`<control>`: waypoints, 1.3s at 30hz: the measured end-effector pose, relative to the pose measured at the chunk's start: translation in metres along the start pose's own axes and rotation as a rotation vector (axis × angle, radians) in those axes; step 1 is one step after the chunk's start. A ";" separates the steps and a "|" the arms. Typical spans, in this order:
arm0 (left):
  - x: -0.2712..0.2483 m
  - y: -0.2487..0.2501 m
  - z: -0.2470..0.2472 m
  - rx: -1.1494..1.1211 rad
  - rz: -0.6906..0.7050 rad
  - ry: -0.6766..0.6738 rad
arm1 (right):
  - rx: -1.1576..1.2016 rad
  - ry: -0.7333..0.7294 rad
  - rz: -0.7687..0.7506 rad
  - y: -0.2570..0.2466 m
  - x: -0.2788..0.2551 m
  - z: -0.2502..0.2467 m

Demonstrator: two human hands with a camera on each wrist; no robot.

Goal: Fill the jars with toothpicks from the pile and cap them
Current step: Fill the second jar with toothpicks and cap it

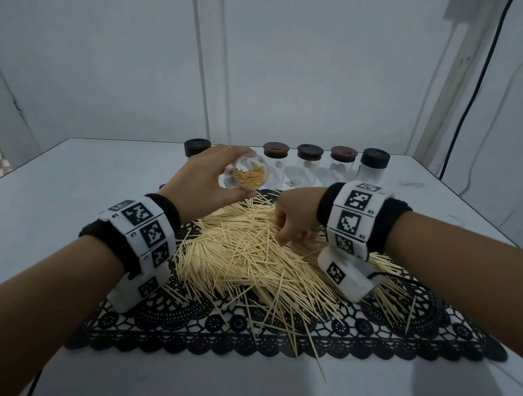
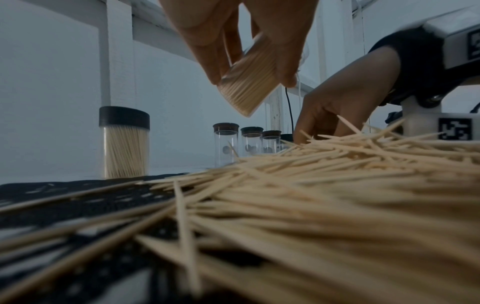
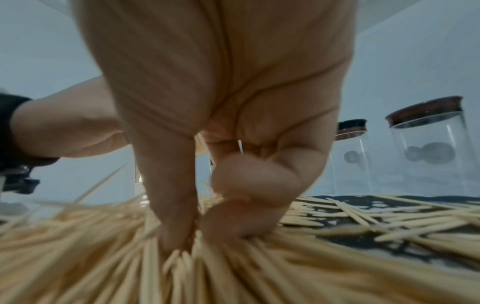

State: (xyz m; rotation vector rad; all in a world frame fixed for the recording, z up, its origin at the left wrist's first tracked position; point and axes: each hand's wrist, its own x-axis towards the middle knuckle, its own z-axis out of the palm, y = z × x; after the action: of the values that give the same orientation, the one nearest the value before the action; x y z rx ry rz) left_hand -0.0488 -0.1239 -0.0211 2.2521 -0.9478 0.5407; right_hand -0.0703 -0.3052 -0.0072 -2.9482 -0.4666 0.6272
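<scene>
Currently your L hand grips the part-filled jar tilted above the pile while R fingers pinch toothpicks; overtilt and contents may spill.

A pale grey table carries a black lace mat, and on the mat lies a wide pile of toothpicks directly under the right hand's fingers (a few strays reach the mat's near edge). Beyond the fingers stands a row of four capped clear jars; left of them, a toothpick-filled jar with a black cap.
</scene>
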 end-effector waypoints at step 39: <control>0.000 0.013 -0.001 0.059 -0.267 -0.285 | 1.038 0.721 -0.302 -0.004 -0.045 -0.035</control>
State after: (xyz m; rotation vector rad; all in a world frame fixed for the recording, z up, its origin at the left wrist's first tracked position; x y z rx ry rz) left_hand -0.0588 -0.1303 -0.0157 2.5031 -0.7529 0.1334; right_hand -0.0963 -0.3160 0.0425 -1.8542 -0.3334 -0.2172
